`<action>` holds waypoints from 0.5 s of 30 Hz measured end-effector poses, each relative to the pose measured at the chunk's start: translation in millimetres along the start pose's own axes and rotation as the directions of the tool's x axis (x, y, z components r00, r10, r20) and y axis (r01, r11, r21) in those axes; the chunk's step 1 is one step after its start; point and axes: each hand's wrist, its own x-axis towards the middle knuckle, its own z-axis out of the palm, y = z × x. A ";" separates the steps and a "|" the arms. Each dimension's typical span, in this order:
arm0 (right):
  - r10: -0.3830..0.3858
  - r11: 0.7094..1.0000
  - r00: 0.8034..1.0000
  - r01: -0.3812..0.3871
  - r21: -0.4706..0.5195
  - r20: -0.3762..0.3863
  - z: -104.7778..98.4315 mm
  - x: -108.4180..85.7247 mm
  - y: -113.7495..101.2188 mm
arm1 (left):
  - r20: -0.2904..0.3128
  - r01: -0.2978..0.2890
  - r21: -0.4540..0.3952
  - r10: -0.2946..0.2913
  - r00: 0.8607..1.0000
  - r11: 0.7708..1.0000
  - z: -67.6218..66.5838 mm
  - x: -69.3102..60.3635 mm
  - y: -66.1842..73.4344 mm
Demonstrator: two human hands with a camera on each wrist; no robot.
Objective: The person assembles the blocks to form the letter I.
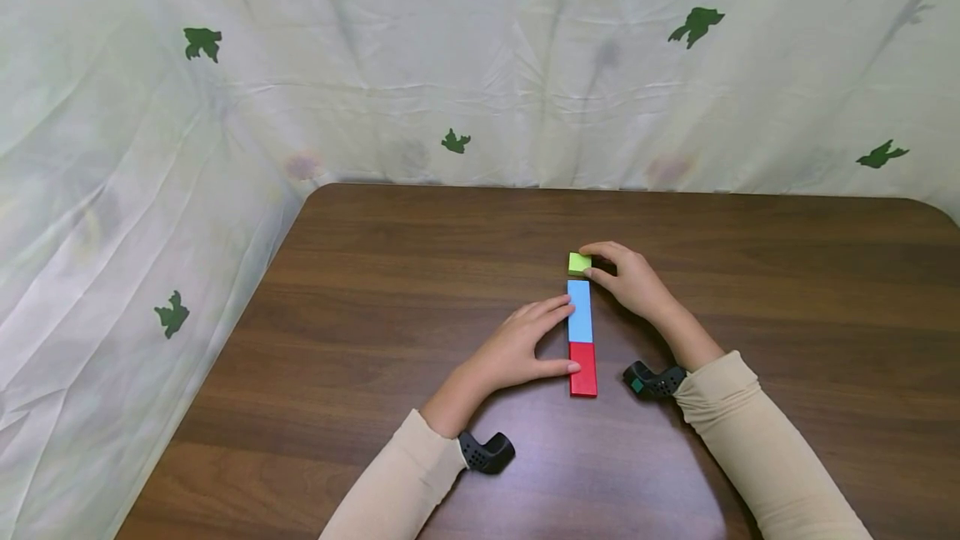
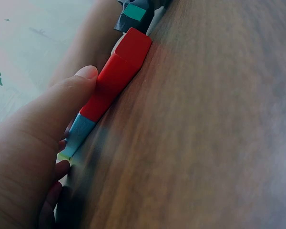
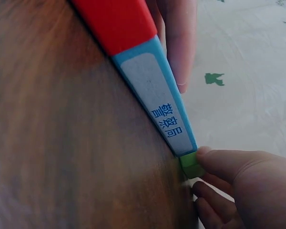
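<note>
A red block [image 1: 583, 383] and a blue block [image 1: 581, 323] lie end to end on the table, the red one nearer. My left hand [image 1: 516, 345] touches them from the left, thumb at the red block and fingertips at the blue one, fingers fairly straight. Just beyond the blue block's far end, my right hand [image 1: 636, 283] pinches a small green block [image 1: 577, 264] between thumb and fingers. In the right wrist view, a pale label with blue characters covers the side of the blue block [image 3: 145, 78].
The brown wooden table [image 1: 420, 265] has rounded far corners. Behind it hangs a pale cloth [image 1: 465, 40] with green bird-like shapes. A black device sits on the left wrist [image 1: 487, 452] and another on the right wrist [image 1: 654, 380].
</note>
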 end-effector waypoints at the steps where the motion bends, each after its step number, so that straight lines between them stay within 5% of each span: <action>1: -0.002 1.000 1.000 0.002 -0.001 0.001 0.0 0.0 0.2 | 0.001 0.001 -0.003 -0.001 1.000 1.000 -0.2 0.0 0.3; 15: 0.009 1.000 1.000 -0.009 0.001 0.021 1.1 -0.3 -0.5 | 0.004 0.004 -0.007 -0.004 1.000 1.000 -0.7 -0.6 0.4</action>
